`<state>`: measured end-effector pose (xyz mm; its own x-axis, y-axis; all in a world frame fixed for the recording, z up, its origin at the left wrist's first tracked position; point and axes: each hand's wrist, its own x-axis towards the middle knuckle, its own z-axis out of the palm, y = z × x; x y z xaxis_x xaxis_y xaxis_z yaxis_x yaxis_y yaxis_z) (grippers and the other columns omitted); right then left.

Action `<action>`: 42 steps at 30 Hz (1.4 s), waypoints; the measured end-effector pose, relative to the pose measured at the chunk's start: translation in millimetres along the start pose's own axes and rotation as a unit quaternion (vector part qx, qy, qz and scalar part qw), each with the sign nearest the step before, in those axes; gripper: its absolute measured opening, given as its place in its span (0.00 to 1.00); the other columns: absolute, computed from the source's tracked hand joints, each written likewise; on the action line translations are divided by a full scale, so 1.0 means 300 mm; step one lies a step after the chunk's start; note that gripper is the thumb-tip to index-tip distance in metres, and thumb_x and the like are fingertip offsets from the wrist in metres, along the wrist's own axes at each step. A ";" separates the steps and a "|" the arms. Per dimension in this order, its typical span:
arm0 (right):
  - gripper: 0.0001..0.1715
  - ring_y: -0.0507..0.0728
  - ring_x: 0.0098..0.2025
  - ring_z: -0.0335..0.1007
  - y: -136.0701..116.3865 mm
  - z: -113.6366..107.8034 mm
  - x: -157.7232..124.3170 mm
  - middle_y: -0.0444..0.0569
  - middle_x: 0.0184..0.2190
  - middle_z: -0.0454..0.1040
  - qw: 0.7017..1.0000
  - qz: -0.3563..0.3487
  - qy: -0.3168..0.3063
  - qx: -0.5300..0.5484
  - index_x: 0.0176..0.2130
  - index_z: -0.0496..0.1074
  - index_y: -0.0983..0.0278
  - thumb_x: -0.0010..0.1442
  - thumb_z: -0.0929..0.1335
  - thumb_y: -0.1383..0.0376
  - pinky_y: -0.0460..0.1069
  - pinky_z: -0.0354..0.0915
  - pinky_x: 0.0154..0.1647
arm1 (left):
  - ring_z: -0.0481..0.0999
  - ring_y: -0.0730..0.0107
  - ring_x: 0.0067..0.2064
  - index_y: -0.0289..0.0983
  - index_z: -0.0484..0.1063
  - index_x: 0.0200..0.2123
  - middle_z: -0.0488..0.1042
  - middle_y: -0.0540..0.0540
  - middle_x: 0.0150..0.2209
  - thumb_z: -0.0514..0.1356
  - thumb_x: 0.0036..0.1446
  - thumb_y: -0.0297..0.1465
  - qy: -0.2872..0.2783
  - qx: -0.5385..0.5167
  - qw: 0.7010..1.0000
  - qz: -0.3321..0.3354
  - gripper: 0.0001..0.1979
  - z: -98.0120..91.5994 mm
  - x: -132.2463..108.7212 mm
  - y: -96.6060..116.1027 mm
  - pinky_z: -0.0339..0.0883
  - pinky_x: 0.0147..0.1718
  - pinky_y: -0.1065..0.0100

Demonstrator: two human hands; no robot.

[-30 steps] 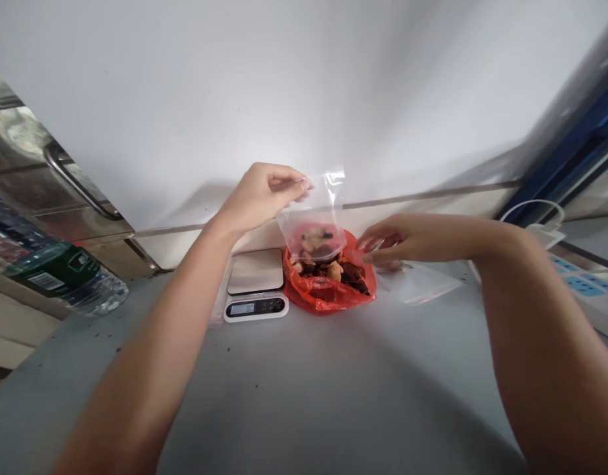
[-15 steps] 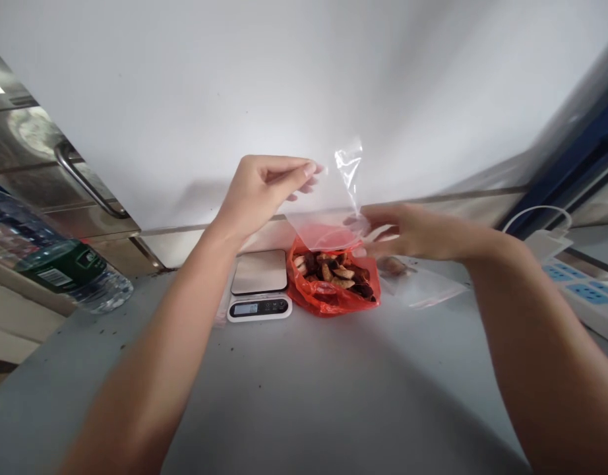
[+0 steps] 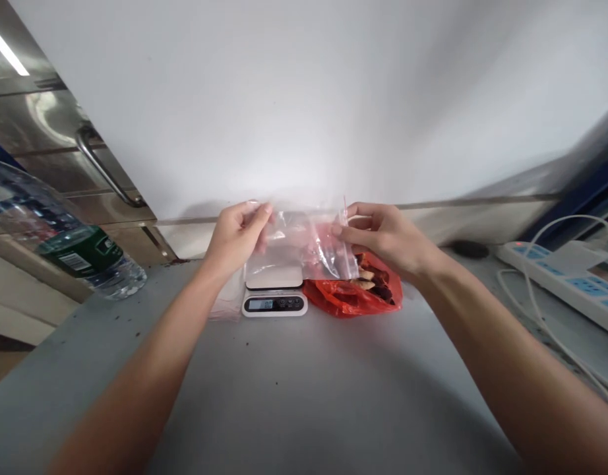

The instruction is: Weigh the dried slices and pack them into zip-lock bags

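Note:
A clear zip-lock bag [image 3: 294, 241] is stretched sideways between my hands, above the scale and the red bag. My left hand [image 3: 239, 234] pinches its left end. On the right, my right hand [image 3: 378, 234] grips the end with the zip strip between thumb and fingers. Below the clear bag sits a small digital scale [image 3: 275, 304], its plate partly seen through the plastic. Next to the scale lies an open red plastic bag [image 3: 343, 300] holding brown dried slices [image 3: 378, 280], partly hidden by the clear bag and my right hand.
Flat clear bags [image 3: 225, 303] lie left of the scale. A water bottle [image 3: 86, 254] with a green label stands at the left. At the right are a white power strip [image 3: 556, 267] with cables and a dark oval object [image 3: 469, 249]. A white wall [image 3: 304, 99] rises behind.
The clear bag has turned from hanging upright to lying sideways between both hands. My left hand has come down, and my right hand now grips the zip end. The view has shifted slightly.

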<state>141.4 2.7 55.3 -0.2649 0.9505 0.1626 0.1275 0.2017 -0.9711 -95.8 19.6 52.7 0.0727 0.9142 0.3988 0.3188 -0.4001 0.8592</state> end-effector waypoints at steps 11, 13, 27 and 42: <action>0.12 0.54 0.26 0.72 0.000 0.230 0.072 0.47 0.27 0.79 0.981 -0.096 0.093 -0.142 0.35 0.80 0.64 0.61 0.72 0.57 0.49 0.67 0.27 | 0.72 0.71 0.22 0.39 0.74 0.32 0.72 0.53 0.20 0.60 0.61 0.36 0.158 0.168 0.972 -0.047 0.08 -0.314 -0.135 -0.173 0.64 0.26 0.71; 0.11 0.56 0.33 0.76 -0.021 0.301 0.112 0.50 0.35 0.83 0.954 -0.184 0.094 -0.217 0.38 0.82 0.64 0.65 0.70 0.62 0.51 0.71 0.36 | 0.78 0.66 0.30 0.40 0.74 0.32 0.77 0.50 0.25 0.59 0.62 0.38 0.174 0.165 0.963 -0.127 0.10 -0.380 -0.160 -0.232 0.68 0.31 0.69; 0.23 0.65 0.54 0.76 0.100 0.736 0.112 0.61 0.49 0.82 0.750 -0.233 -0.253 -0.566 0.54 0.79 0.67 0.75 0.63 0.56 0.53 0.70 0.44 | 0.84 0.51 0.42 0.36 0.77 0.53 0.82 0.35 0.46 0.51 0.70 0.51 0.000 0.132 0.943 -0.304 0.27 -0.458 -0.225 -0.360 0.79 0.37 0.58; 0.14 0.63 0.52 0.78 0.169 0.674 0.071 0.58 0.48 0.84 0.756 -0.226 -0.301 -0.535 0.49 0.81 0.70 0.70 0.66 0.74 0.52 0.69 0.46 | 0.60 0.46 0.71 0.54 0.69 0.68 0.64 0.45 0.72 0.47 0.75 0.48 -0.256 0.429 0.866 0.024 0.24 -0.396 -0.124 -0.452 0.50 0.68 0.41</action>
<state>-51.0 -14.6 -25.9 -0.8589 0.5119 0.0144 0.5087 0.8562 -0.0900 -253.9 32.1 -40.6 0.4442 0.8948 0.0441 0.8729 -0.4434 0.2036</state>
